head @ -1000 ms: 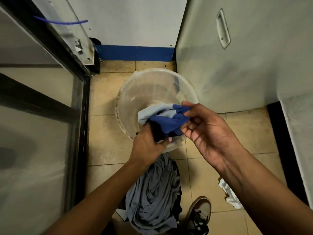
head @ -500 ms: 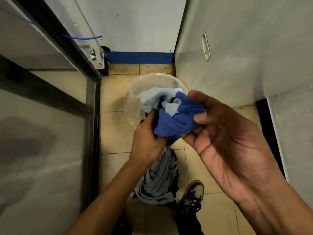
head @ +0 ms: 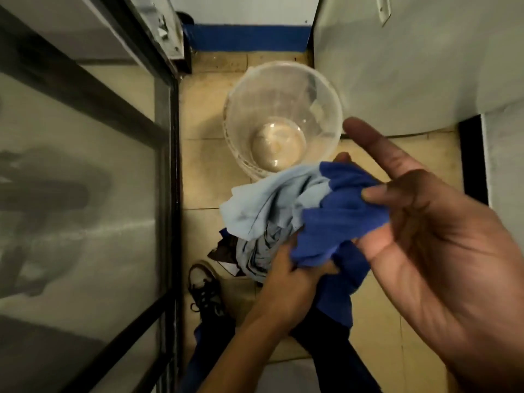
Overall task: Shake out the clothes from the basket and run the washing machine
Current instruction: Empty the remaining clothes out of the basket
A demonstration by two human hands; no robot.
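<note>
Step in hand, as judged: getting a bundle of clothes [head: 297, 217] sorted for shaking out, held above the floor [head: 198, 171] in front of the basket [head: 283, 120].

Left hand [head: 286, 282]: fingers curled into the underside of the bundle, gripping the grey folds and the lower edge of the blue cloth. Right hand [head: 431, 245]: palm up and mostly spread, forefinger pointing clear; the thumb presses the blue cloth against the fingers, a light pinch rather than a full grip.

Basket: clear plastic, round, tapering to a small base, standing upright on the floor beside the white cabinet [head: 411, 66]. Nothing seen inside it; the tile shows through its bottom.

Clothes: soft knit cloth, limp and heavily creased. Pale blue part on top left, deep blue part on the right hanging down past the left wrist, grey ribbed folds underneath. Whether one garment or several, cannot tell.

To do it well: find one hem or shoulder seam with each hand, draw the hands apart so the cloth hangs free, then snap it downward. The space is narrow, with the glass door [head: 85, 194] at left, so keep the shake short and vertical. Watch the shoe [head: 205, 287] below; trailing cloth could drag on the floor.
</note>
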